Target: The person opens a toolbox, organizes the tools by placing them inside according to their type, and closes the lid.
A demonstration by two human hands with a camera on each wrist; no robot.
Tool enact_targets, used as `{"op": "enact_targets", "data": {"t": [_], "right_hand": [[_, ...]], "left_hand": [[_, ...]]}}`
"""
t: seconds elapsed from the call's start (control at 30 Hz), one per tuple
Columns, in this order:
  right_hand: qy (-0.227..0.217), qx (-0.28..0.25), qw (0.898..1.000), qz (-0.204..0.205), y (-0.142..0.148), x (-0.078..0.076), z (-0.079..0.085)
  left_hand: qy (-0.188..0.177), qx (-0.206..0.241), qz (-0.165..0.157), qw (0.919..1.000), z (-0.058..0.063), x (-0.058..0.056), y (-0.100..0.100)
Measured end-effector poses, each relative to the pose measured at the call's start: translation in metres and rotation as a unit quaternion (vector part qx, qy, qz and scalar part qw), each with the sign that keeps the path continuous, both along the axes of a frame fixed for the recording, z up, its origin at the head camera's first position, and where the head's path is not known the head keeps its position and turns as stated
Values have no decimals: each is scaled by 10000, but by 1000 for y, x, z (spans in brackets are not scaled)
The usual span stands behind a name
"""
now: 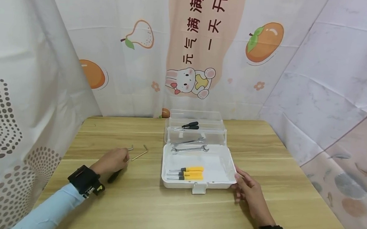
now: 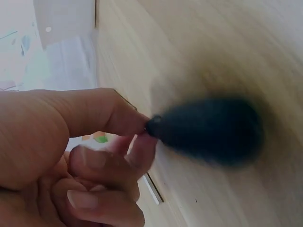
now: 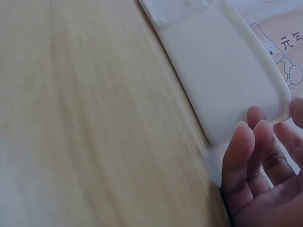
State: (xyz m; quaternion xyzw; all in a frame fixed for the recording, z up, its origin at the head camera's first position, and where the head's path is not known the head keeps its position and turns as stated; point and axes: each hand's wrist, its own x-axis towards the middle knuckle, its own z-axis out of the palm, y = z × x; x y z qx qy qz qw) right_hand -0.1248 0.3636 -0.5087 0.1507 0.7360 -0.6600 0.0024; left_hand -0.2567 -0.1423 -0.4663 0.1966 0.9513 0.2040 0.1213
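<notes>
My left hand (image 1: 114, 160) is at the left of the table, thumb and fingertips pinching a screwdriver by the neck of its black handle (image 2: 208, 130). The handle tilts down toward the table; its shaft is hidden by the hand. A brass hex key (image 1: 140, 154) lies just right of that hand, and the end of a silver hex key (image 1: 131, 148) shows beyond the fingers. On the right, my right hand (image 1: 250, 191) holds the front right corner of an open white toolbox (image 1: 179, 185), thumb at the rim and fingers along the outer wall.
Inside the toolbox lie several yellow-handled screwdrivers (image 1: 193, 173) and metal wrenches (image 1: 190, 149). Black-handled screwdrivers (image 1: 190, 124) sit in its raised clear tray, with the clear lid (image 1: 196, 114) tipped back behind. Printed curtains (image 1: 136, 70) stand close around the wooden table (image 1: 141, 212).
</notes>
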Motion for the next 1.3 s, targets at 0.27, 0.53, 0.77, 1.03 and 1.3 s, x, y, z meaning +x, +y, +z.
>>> {"op": "enact_targets", "data": {"t": [0.27,0.53,0.77,1.03,1.3], "right_hand": [[-19,-49,10000,17,-3,0,-2],[-4,18,10000,-20,0,0,-4],[18,55,10000,-32,0,2,-4],[47,50,10000,17,-2,1,-3],[65,69,10000,-6,-2,1,-1]], "left_hand": [[-257,266,195,9991,6,4,-6],[375,706,-295,9964,33,6,-4],[692,1153,-385,9902,47,13,8],[392,1172,-838,9888,53,15,2],[545,140,-2241,9729,42,19,-11]]}}
